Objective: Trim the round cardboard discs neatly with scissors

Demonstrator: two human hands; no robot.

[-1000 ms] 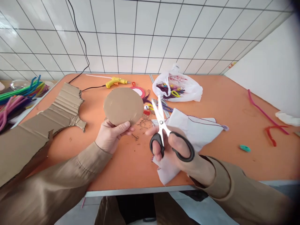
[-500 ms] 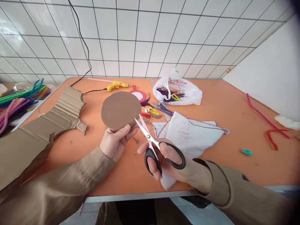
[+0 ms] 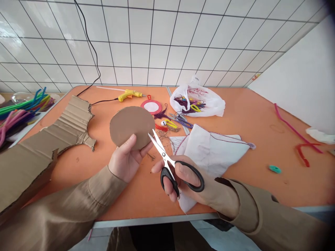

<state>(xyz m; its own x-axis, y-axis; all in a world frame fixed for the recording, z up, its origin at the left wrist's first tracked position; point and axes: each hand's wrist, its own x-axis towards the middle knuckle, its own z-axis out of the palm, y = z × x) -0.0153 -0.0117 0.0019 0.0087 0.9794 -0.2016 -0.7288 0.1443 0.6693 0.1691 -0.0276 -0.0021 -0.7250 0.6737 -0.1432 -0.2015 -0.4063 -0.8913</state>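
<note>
My left hand (image 3: 125,160) holds a round brown cardboard disc (image 3: 131,125) by its lower edge, thumb on the front face. In my right hand (image 3: 188,177) are scissors (image 3: 164,154) with black handles, fingers through the loops. Their blades are slightly parted, with the tips close to the disc's lower right edge. Whether the blades touch the cardboard I cannot tell. Behind the disc lies a red-rimmed round piece (image 3: 151,107) with a white centre. A white cloth (image 3: 209,150) with purple stitching lies beyond and beside my right hand.
A large torn cardboard piece (image 3: 34,150) covers the left side of the orange table (image 3: 146,205). At the back are a yellow glue gun (image 3: 129,94) with its cord and a white plastic bag (image 3: 213,103). Purple-handled scissors (image 3: 183,121), pipe cleaners (image 3: 295,125) and a green clip (image 3: 275,169) also lie there.
The disc has shifted slightly down and left, uncovering more of the red-rimmed piece. My left thumb has moved left on the disc. The scissors have shifted slightly left, their blades a little closer together.
</note>
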